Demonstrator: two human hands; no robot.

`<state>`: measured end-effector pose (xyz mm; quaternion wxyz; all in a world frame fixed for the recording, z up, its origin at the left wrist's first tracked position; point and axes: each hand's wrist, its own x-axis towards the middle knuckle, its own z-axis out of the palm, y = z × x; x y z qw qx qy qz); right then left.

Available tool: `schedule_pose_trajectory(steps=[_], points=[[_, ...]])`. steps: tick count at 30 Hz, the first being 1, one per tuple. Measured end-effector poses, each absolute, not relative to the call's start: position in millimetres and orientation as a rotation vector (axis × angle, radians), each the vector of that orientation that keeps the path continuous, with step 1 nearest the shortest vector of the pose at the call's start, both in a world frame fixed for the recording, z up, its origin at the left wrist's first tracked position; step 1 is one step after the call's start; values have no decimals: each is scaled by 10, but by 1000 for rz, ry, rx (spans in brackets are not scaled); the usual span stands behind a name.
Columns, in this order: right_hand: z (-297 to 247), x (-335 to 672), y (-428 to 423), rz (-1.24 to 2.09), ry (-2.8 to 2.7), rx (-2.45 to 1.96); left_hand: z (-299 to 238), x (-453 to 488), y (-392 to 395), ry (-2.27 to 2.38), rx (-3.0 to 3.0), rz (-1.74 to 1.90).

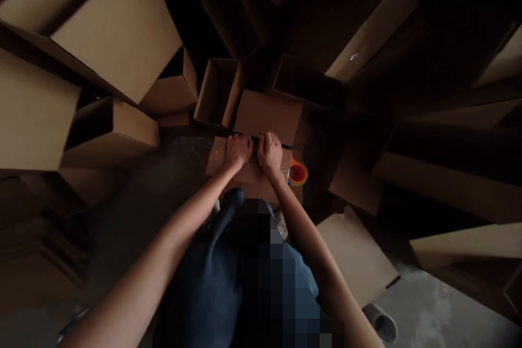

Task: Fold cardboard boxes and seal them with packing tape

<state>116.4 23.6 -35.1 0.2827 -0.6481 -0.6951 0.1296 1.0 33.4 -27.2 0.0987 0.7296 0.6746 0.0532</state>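
Observation:
A brown cardboard box [267, 114] lies on the floor in front of me, its two top flaps meeting along a dark seam. My left hand [238, 150] and my right hand [269, 151] sit side by side on the near flap at that seam, fingers curled down onto the flap's edge. Whether they pinch the edge or only press on it is not clear in the dim light. An orange roll of tape [298, 173] lies just right of my right wrist. My blue trouser legs [228, 261] fill the lower middle.
Cardboard boxes surround me: large closed ones at the left [118, 27], an open empty one [216, 92] behind the hands, long ones at the right [448, 190]. A flat cardboard sheet [359, 255] lies at lower right. Grey floor [428, 304] shows at bottom right.

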Motion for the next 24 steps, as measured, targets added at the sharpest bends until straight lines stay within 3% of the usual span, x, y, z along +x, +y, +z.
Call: schedule_pose_trajectory(steps=[6, 12, 24], points=[[-218, 1624, 177, 191, -1730, -1879, -238, -2, 333, 1968, 2140, 241], [-519, 1659, 74, 400, -1605, -2056, -247, 26, 342, 1980, 2104, 227], [-573, 1640, 75, 364, -1542, -2083, -213, -38, 325, 1771, 2300, 408]])
